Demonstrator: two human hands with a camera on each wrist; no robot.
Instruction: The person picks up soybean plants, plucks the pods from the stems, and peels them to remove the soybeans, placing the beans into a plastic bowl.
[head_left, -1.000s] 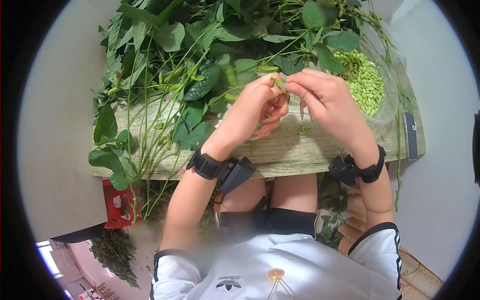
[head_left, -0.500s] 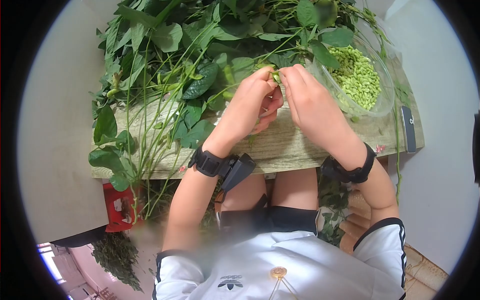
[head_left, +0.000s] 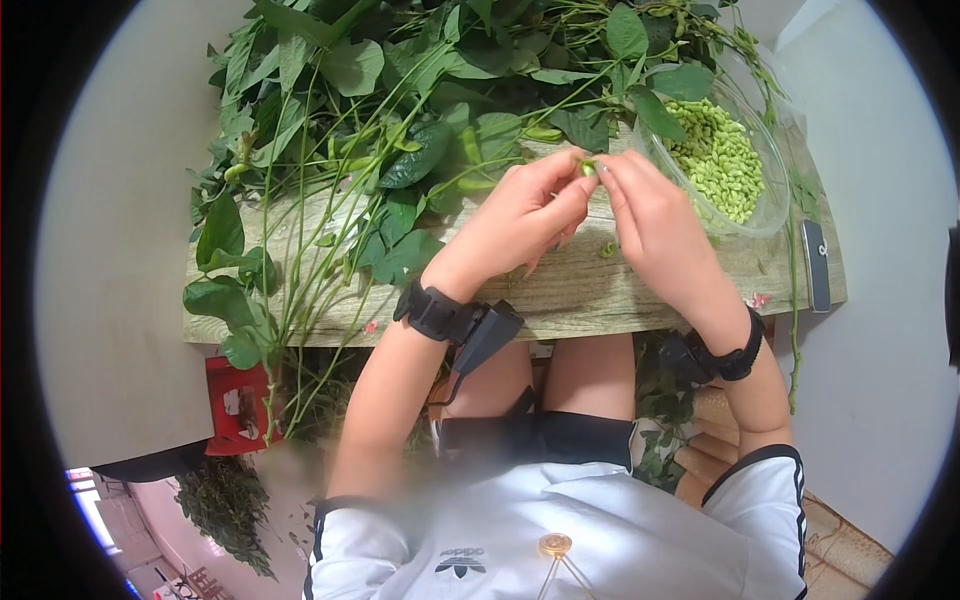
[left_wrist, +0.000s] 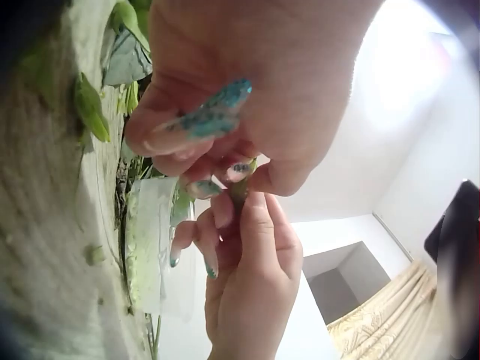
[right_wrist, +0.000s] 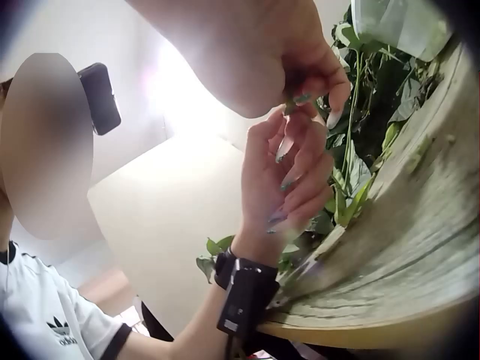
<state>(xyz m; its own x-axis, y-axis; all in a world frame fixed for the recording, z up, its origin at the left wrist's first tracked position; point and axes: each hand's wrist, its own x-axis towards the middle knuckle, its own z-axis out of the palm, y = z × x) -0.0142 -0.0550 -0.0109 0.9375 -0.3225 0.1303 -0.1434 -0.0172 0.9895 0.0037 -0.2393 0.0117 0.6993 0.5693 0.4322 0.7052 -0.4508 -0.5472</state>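
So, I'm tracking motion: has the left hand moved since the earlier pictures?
Yes: in the head view, the left hand shifted rightward, nearer the plastic container of shelled soybeans.

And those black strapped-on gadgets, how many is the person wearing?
2: the left gadget on the wrist behind the left hand, the right gadget behind the right hand. Both wrists are in view, so neither is hidden.

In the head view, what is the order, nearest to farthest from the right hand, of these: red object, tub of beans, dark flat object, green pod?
From the right hand:
1. Green pod: pinched in it.
2. Tub of beans: ahead, to its right.
3. Dark flat object: farther right.
4. Red object: far left, lower down.
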